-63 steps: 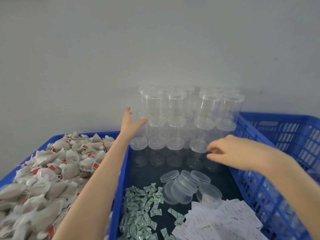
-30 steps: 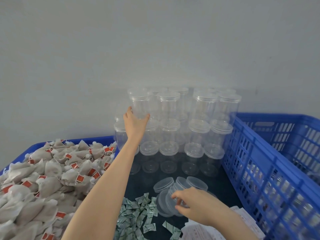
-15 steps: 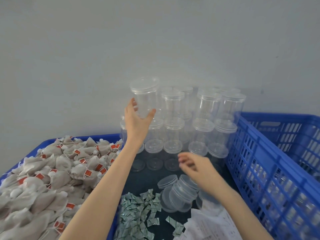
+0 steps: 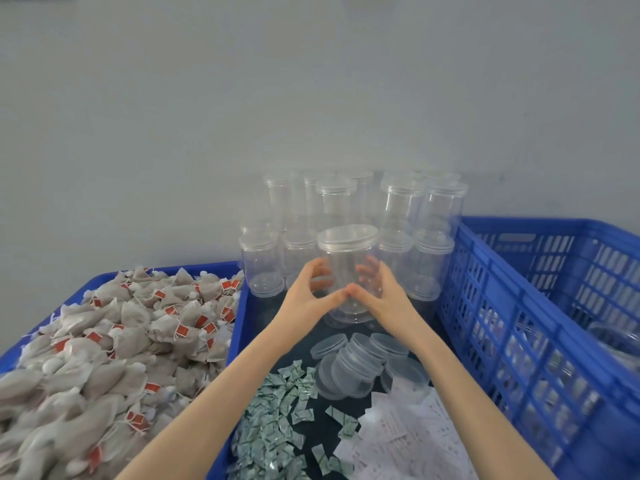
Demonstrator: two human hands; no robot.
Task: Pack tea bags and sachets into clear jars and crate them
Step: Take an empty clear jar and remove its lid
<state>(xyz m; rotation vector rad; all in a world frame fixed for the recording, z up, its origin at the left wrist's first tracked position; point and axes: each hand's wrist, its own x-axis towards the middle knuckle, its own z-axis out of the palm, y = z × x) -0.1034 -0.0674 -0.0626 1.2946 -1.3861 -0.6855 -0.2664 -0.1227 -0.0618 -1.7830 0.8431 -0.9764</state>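
Jar [image 4: 347,258] lifted off stack; both hands now grip it (labels unreadable).

Both forearms reach forward, left hand [image 4: 304,297] and right hand [image 4: 388,296] curled inward (thumb tips touching) in a shared grip.

Both forearms are bare to the frame's edge, and neither the left hand [image 4: 304,299] nor the right hand [image 4: 388,299] wears anything.
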